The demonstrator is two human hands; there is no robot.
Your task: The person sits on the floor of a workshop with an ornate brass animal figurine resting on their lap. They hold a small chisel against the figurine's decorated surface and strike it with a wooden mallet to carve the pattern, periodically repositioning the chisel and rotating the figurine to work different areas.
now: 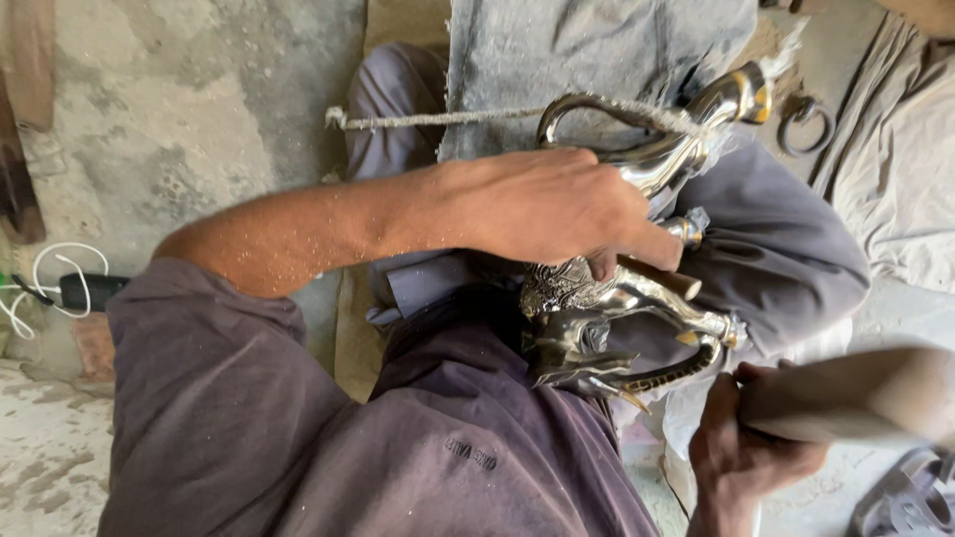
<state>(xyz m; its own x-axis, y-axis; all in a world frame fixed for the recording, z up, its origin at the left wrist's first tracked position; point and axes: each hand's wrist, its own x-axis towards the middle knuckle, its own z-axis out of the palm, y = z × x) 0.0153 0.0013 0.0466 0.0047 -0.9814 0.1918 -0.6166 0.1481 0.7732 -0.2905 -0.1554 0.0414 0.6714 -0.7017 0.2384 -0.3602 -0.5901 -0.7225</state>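
A shiny metal animal figurine (637,298) with gold-tipped parts lies across my lap. Its curved neck (696,124) points to the upper right. A frayed rope (438,117) runs over it. My left hand (552,209) rests on the figurine and grips a short wooden-handled tool (665,278) held against the metal. Metal dust speckles my forearm. At the lower right, my right hand (741,457) is closed around a thick wooden mallet (856,398), beside the figurine's curved lower part.
A dark charger with a white cable (75,288) lies on the concrete floor at left. A grey cloth (597,50) hangs at the top. Top right shows a metal ring (802,124) and another person's pale garment (905,159). A sandal (910,497) sits bottom right.
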